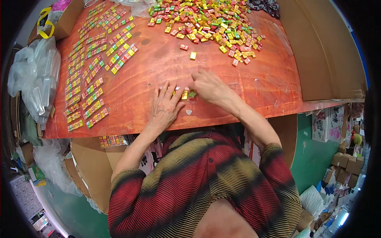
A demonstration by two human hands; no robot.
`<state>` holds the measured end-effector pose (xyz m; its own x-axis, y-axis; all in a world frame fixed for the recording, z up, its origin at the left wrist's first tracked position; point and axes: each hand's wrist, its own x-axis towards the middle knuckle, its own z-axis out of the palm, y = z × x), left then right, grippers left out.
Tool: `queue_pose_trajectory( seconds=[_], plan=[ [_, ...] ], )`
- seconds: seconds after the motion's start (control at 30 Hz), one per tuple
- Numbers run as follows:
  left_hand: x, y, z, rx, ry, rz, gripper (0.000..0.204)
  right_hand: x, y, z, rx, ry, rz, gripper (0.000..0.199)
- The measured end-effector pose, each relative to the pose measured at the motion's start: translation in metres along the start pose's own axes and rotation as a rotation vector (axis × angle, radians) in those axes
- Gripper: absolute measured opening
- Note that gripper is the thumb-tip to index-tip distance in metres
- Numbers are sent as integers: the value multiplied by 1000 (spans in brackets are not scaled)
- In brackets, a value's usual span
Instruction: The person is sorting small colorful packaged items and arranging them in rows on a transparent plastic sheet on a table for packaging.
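Near the front edge of the table, a short row of small coloured boxes [184, 95] lies under my hands, yellow and green ones showing. My left hand [164, 106] rests flat over the left part of the row with its fingers spread, hiding some of it. At the right end, my right hand [210, 88] is closed with curled fingers beside a green box [192, 94]. Whatever its fingertips hold is hidden. Just beyond lie a loose yellow box [193, 56] and a red box [184, 47].
A large heap of small boxes [214, 23] covers the far middle. Several finished-looking rows of boxes [95, 97] lie at the left. Cardboard [325, 51] walls the right side; plastic bags [35, 79] hang at the left edge. A small clear scrap [189, 112] lies near me.
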<state>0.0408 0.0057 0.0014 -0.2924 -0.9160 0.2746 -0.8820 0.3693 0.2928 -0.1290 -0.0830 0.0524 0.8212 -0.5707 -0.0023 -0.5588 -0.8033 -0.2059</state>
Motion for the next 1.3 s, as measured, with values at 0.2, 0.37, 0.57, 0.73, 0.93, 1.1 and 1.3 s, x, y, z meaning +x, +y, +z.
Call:
queue_pose_trajectory(
  seconds=[0.2,0.37,0.57,0.73,0.93,1.1,1.3],
  plan=[
    [2,-1,0,-44,40,3,51,33,-16,-13,-97,-215,-44,10],
    [3,-1,1,-49,48,-1,50,38,-5,20,231,-188,-126,14],
    [-1,-1,-1,-64,54,-1,49,22,18,-24,442,-319,12,17],
    [2,2,-3,-11,18,16,51,-5,22,3,323,-105,111,16],
    [-1,0,1,-72,39,-19,55,-14,-4,11,350,84,243,11],
    [0,1,2,-90,60,-13,57,-18,1,18,255,163,184,13],
    [-1,-2,2,-41,57,9,55,-28,0,-2,370,349,210,16]
  ],
)
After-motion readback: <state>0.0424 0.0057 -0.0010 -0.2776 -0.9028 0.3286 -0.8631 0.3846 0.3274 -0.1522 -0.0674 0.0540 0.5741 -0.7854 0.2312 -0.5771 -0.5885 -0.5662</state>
